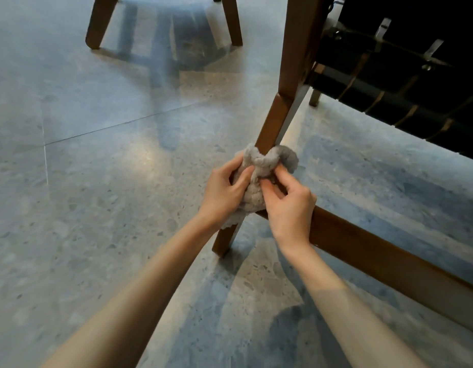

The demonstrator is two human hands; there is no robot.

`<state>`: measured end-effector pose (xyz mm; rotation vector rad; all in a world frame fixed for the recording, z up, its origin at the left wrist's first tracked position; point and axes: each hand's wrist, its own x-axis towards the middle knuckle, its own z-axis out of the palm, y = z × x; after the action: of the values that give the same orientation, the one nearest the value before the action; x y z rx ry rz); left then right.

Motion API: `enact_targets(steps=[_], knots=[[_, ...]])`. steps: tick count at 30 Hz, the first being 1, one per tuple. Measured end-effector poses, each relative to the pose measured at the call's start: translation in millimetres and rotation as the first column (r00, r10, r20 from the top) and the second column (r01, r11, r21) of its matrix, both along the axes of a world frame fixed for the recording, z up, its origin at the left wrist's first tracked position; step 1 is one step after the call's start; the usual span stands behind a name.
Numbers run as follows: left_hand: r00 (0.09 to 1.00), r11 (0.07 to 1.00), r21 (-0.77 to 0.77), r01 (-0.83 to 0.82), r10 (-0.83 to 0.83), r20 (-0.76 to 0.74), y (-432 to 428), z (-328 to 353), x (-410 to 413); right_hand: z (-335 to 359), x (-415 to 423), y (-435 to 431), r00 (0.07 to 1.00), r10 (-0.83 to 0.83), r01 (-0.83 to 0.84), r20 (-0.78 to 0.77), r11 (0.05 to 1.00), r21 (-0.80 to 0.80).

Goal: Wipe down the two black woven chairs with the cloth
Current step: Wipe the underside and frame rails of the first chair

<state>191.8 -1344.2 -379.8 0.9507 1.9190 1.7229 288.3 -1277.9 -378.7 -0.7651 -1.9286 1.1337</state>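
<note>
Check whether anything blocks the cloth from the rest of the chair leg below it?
Nothing visible does. The cloth is already wrapped round the wooden chair leg, gripped by the left hand and right hand. Below it the leg runs bare to the floor; the side rail branches off rightward, beside that path.

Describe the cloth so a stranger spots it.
Find the wooden chair with black webbing at right. Follow its slanted leg down to the left hand and right hand. The cloth is the only fluffy grey thing, bunched round that leg.
</note>
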Motion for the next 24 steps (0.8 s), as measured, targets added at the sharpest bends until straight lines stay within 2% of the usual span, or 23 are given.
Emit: enact_targets(steps=[3,8,10,17,21,24], knots=[[0.999,0.999,-0.036,0.001,0.000,0.034,-18.1,-18.6,5.9,-12.4,4.2,-13.9,0.999,0.001,-0.003,0.033,0.999,0.046],[1.000,0.995,-0.099,-0.014,0.012,-0.021,-35.8,-35.8,12.3,-27.2,14.1,-29.8,0.998,-0.034,0.022,0.046,0.971,0.239],[1.000,0.995,-0.099,-0.008,0.007,-0.006,-42.1,-42.3,13.7,-31.7,17.8,-34.3,0.998,-0.030,0.018,0.049,0.970,0.243],[0.997,0.981,-0.195,0.017,-0.003,0.073,-72.0,-68.3,21.1,-56.8,31.4,-70.7,0.995,-0.057,0.060,0.077,0.998,-0.032],[0.998,0.972,-0.232,0.021,-0.008,0.055,-82.0,-78.0,22.7,-76.8,37.9,-74.7,0.978,-0.137,0.174,0.160,0.953,-0.249],[0.997,0.974,-0.223,0.028,-0.011,0.077,-84.8,-78.4,25.3,-92.9,38.5,-66.7,0.974,-0.006,0.096,0.227,0.916,-0.389]])
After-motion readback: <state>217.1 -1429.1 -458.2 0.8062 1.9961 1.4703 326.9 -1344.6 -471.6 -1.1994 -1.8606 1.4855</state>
